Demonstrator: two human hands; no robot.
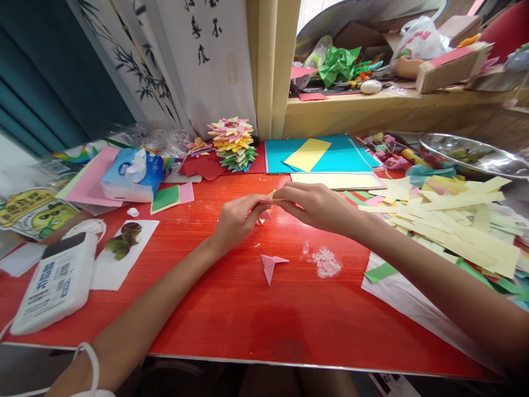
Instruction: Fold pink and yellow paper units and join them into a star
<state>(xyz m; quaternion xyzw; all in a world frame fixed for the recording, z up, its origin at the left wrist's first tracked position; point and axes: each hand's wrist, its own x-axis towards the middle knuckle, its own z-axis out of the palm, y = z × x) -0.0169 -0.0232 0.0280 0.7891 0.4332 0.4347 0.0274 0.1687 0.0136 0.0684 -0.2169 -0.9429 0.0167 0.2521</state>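
Over the middle of the red table (248, 320), my left hand (241, 221) and my right hand (312, 205) meet at the fingertips. Both pinch a small yellow and pink folded paper (271, 195), mostly covered by the fingers. Nearer to me, a pink folded paper piece (273, 267) lies on the table, and to its right is a whitish patch (326, 262). Behind the hands a tiered stack of folded paper (233, 144) stands in pink, yellow and green. Small paper bits lie just under my fingers.
Tissue pack (133, 173), white box-shaped device (55, 281) and plastic bags are at the left. A yellow sheet (308, 155) rests on blue sheets (351, 154) at the back. Many cut paper strips (458, 220) and a metal bowl (475, 151) fill the right side.
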